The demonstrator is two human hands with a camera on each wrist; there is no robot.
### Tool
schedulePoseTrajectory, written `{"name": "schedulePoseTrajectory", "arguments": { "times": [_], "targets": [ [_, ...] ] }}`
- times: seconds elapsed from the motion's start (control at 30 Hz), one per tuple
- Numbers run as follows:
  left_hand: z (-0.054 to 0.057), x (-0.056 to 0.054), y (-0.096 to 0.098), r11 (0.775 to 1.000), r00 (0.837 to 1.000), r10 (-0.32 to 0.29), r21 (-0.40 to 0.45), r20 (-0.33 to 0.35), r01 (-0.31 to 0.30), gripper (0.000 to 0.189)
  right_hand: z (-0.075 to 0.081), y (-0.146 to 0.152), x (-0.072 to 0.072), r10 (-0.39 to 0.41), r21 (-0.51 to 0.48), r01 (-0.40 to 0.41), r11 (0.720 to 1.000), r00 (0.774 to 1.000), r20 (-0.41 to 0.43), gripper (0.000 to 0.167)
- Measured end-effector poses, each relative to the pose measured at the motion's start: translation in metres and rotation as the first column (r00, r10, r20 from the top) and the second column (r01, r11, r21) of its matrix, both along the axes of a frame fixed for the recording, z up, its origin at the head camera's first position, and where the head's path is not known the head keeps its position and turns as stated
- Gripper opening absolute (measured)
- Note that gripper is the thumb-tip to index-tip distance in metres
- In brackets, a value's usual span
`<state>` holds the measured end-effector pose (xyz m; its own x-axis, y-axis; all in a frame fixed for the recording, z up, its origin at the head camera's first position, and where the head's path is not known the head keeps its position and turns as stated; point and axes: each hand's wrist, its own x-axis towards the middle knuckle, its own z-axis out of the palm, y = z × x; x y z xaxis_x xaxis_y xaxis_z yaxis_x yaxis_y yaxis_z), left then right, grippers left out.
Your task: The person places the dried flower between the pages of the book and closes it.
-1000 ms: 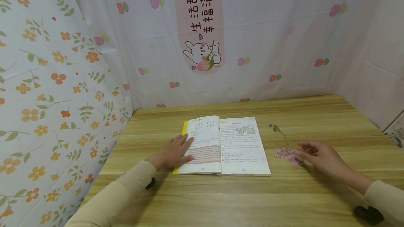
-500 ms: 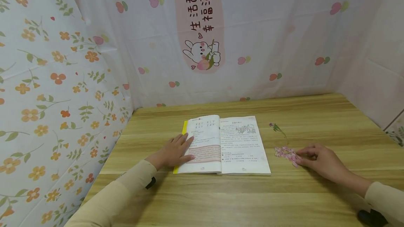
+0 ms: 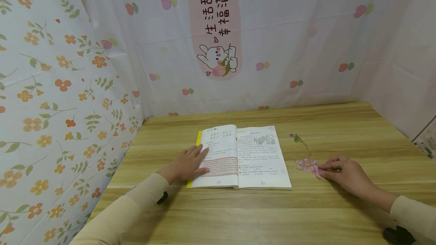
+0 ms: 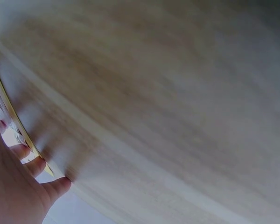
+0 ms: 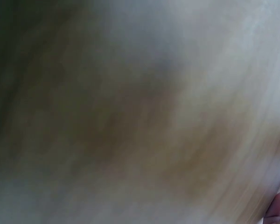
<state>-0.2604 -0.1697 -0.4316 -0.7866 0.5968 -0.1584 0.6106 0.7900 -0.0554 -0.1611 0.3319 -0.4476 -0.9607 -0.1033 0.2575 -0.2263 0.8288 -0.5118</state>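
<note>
Pink flower sprig [image 3: 307, 164] lies on table [image 3: 259, 214] beside open book [image 3: 260, 156]; your right hand [image 3: 348, 175] has now come to pinch its end, so it is held. Your left hand [image 3: 189, 163], fingers spread, rests on the book.

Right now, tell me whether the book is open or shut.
Open: the book lies on the table, two printed pages spread, the left hand resting on one.
</note>
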Motion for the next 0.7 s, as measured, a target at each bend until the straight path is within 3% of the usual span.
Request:
{"name": "schedulePoseTrajectory", "arguments": {
  "times": [0.47, 0.7],
  "targets": [
    [-0.0002, 0.0017, -0.0028, 0.999, 0.999, -0.039, 0.035, 0.006, 0.039, 0.079, -0.0005, 0.0003, 0.0008, -0.023, -0.004, 0.023, 1.000, 1.000, -0.003, 0.005],
    [0.0023, 0.0032, -0.0030, 0.997, 0.999, -0.051, 0.063, 0.004, 0.051, 0.078, 0.0049, 0.0000, 0.0015, -0.059, -0.051, 0.063, 0.997, 0.996, 0.065, 0.019]
  ]
}}
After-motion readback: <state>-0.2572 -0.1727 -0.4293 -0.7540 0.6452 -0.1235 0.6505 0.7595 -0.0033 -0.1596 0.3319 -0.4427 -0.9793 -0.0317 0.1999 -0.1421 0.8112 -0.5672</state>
